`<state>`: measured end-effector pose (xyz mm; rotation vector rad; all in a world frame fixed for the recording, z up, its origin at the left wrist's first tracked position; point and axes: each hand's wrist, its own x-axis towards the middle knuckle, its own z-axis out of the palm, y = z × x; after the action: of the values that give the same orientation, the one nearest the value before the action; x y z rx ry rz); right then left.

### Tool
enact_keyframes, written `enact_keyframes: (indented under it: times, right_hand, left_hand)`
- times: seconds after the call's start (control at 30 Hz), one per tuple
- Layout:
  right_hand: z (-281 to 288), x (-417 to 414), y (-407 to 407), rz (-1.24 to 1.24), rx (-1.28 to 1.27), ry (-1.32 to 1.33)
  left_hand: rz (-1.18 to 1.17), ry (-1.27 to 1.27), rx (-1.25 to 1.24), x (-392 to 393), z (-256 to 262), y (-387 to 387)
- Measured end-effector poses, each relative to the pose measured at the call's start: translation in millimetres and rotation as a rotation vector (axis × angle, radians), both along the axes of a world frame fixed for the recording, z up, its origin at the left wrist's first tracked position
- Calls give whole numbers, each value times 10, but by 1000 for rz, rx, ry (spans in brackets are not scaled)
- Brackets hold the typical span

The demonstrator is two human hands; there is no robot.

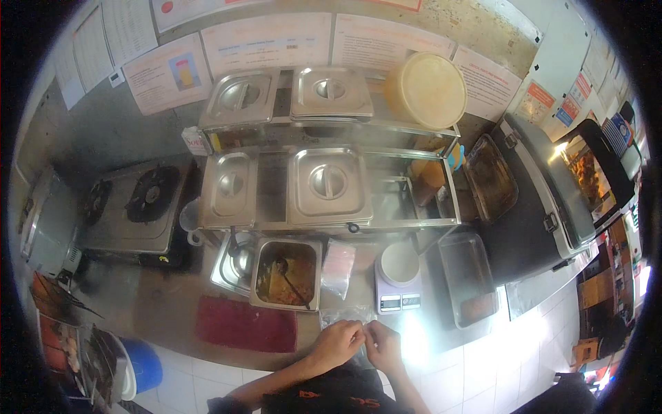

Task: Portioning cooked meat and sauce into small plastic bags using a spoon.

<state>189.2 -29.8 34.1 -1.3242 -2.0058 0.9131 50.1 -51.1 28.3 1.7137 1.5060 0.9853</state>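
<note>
My left hand (339, 341) and my right hand (384, 348) meet at the front edge of the metal counter. Between their pinched fingertips is a clear plastic bag (336, 314), part of it hanging below the hands. Just beyond it lies a packet of pink sheets (339, 264) in clear plastic. A lilac digital kitchen scale (398, 305) carries a white bowl (400, 265), beyond my right hand. Beyond my left hand stands a steel food pan (266, 297) of brownish food with a ladle (295, 282) in it.
A folded red cloth (247, 324) lies left of my hands. Lidded steel pans (330, 202) fill a two-tier rack behind. A two-burner gas stove (139, 207) is left; a shallow tray (468, 279) and a large black insulated box (532, 207) are right. A blue bin (142, 365) stands lower left.
</note>
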Motion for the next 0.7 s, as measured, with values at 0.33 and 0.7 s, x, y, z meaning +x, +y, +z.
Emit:
enact_keyframes:
  times: [0.33,0.7]
  right_hand:
    - [-19,-33,53,141,135,-27]
    - [43,-3,-133,-69,201,98]
  left_hand:
    - [-95,-181,-205,-69,-103,15]
    - [85,168,147,-156,186,-3]
